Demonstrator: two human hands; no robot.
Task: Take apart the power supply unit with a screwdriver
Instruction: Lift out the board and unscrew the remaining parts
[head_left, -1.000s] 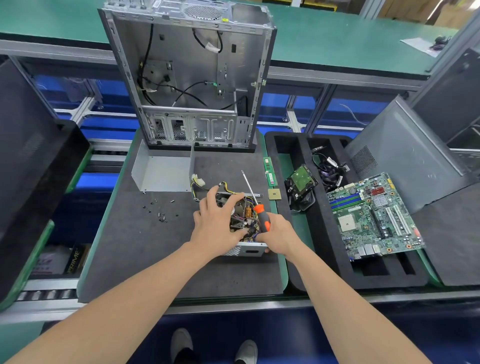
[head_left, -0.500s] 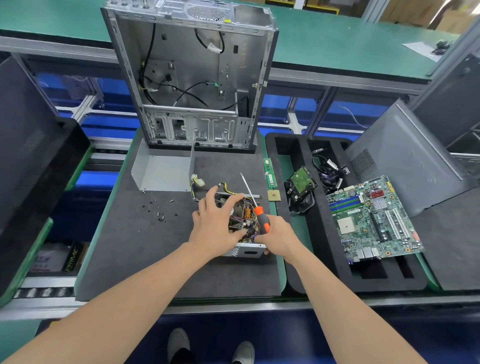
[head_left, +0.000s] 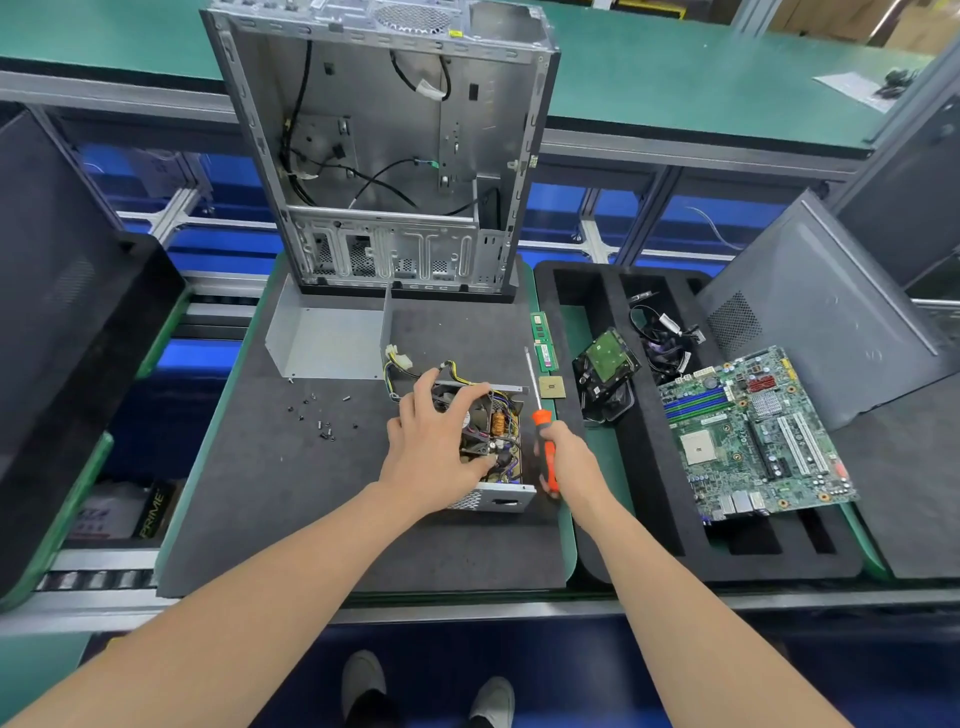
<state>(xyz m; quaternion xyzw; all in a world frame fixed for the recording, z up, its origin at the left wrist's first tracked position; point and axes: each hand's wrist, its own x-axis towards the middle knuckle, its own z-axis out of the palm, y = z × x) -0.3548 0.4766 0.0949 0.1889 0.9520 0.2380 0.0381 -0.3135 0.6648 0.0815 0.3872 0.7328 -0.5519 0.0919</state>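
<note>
The power supply unit (head_left: 501, 499) sits lidless on the tabletop mat (head_left: 280, 499) in front of the computer case (head_left: 384, 156), its fan, copper coil and wires bared. The left grip (head_left: 436, 447) curls over its fan. The right grip (head_left: 571, 462) is clamped on the screwdriver (head_left: 541, 423), whose shaft points toward the case. Loose screws (head_left: 324, 423) lie on the mat, in front of the case's left corner.

Grey mat (head_left: 260, 493) on the bench, open computer case (head_left: 374, 130) standing at its far edge, metal cover (head_left: 327, 343) just in front, loose screws (head_left: 324, 428), power supply (head_left: 493, 501), memory stick (head_left: 543, 343), square chip (head_left: 551, 387), black foam tray (head_left: 649, 519) alongside to the right.
</note>
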